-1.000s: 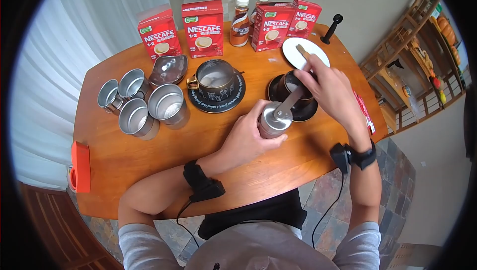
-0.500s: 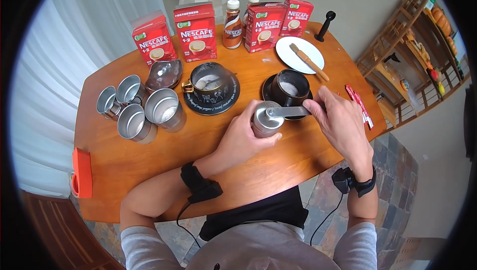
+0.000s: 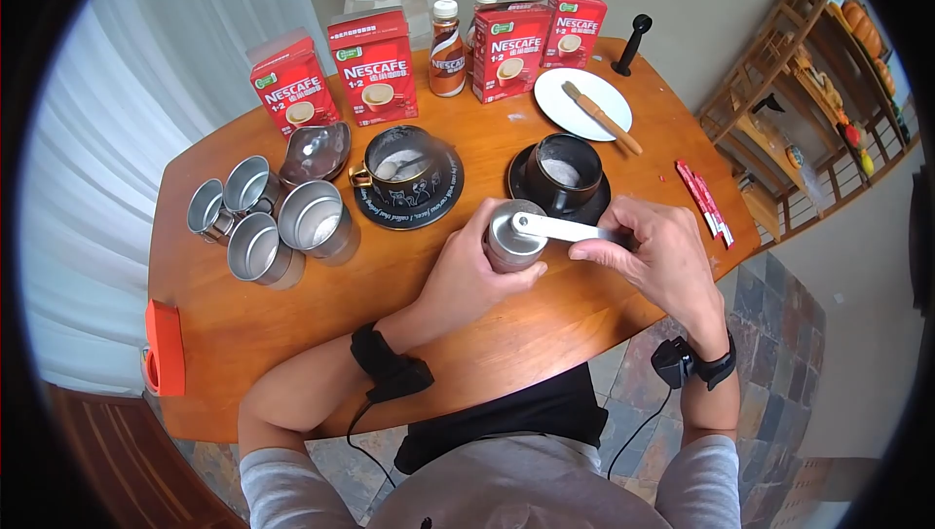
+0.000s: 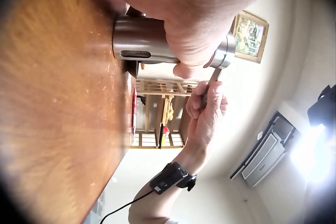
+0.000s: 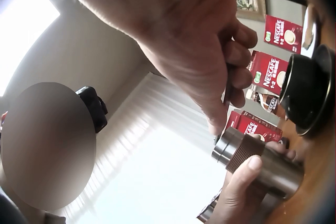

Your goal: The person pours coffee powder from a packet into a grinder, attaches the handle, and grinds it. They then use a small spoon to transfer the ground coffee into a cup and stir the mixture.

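Observation:
In the head view my left hand (image 3: 463, 276) wraps round the body of a steel hand coffee grinder (image 3: 513, 248), close to the table's near side. The left wrist view shows the grinder's cylinder (image 4: 142, 37) upright, its base down at the tabletop. From its lid a flat crank arm (image 3: 565, 228) sticks out to the right. My right hand (image 3: 667, 261) grips the outer end of that crank, its knob hidden by the curled fingers. Just beyond the grinder, a black cup (image 3: 534, 178) with white powder inside sits on a dark saucer (image 3: 596, 203).
Left of the grinder, a gold-handled black cup (image 3: 419, 188) holds a spoon. Several metal cups (image 3: 317, 222) cluster farther left. Red Nescafe boxes (image 3: 375, 71) and bottles (image 3: 448, 52) line the back. A brush (image 3: 604, 118) lies across a white plate (image 3: 555, 105); red sachets (image 3: 705, 203) lie at right.
My right hand has swung the crank clockwise, from pointing away to the right, to pointing right and slightly toward me. The left hand keeps its grip on the grinder. The head view has shifted slightly.

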A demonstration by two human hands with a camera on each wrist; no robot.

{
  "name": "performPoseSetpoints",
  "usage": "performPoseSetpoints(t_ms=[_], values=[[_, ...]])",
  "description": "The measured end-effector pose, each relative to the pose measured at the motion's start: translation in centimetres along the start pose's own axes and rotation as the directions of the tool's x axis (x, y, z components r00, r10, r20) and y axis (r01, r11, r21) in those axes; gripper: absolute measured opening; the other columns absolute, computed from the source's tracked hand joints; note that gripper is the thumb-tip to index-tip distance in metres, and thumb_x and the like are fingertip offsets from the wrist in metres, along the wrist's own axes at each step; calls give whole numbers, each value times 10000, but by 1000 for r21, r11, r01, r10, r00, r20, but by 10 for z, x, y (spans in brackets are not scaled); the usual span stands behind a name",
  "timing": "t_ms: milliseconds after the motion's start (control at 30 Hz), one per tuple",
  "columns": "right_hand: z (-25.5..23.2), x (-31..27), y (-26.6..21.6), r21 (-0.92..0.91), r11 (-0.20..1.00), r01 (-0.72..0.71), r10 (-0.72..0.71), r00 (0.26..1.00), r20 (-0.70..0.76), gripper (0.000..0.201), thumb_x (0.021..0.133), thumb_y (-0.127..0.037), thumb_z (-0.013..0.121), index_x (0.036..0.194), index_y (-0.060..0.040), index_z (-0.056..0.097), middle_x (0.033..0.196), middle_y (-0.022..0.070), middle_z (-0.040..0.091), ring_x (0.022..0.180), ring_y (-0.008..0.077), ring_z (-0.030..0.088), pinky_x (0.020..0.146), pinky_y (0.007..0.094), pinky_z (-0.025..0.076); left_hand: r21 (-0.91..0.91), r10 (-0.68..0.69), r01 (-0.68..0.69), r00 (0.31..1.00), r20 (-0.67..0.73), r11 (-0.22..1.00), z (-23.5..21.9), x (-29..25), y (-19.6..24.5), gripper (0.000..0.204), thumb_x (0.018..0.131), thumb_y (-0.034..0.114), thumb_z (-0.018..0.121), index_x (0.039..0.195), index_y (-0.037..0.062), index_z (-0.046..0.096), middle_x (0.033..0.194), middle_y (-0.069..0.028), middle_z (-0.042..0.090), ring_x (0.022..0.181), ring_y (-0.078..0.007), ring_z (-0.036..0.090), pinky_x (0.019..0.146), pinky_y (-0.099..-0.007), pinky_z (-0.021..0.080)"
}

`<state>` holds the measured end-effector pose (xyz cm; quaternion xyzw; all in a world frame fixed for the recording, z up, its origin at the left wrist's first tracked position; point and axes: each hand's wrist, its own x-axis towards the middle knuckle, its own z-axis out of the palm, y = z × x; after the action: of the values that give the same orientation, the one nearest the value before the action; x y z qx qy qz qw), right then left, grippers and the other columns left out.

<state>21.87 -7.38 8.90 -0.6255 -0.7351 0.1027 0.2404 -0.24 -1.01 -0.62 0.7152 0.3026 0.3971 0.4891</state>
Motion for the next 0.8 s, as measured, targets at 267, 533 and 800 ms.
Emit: performPoseSetpoints(t_ms=[267,533,800], values=[[10,1,10,85,995,43,-34,994,-107,462,797,-441,880,804,-24,682,671,122,629,580,282,585,565,373,466,-15,-15,15,1000,6,1000,0,1,-3,568,824,165,873,1275,36,553,1138,-131,708,1059,-198,702,949,-365,540],[0,6,13,145,989,-4,38,973,-230,421,843,-389,873,819,-11,689,674,110,660,559,230,580,558,349,453,-1,-24,24,1000,8,1000,-1,0,-3,550,836,168,874,1262,37,553,1129,-125,712,1047,-192,709,935,-357,547],[20,-20,37,-70,960,-271,257,953,-159,472,893,-472,803,838,-19,683,642,172,639,610,386,635,589,442,472,-38,-59,60,998,19,997,-1,1,0,525,824,144,879,1226,45,557,1099,-72,659,1032,-142,648,939,-321,515]])
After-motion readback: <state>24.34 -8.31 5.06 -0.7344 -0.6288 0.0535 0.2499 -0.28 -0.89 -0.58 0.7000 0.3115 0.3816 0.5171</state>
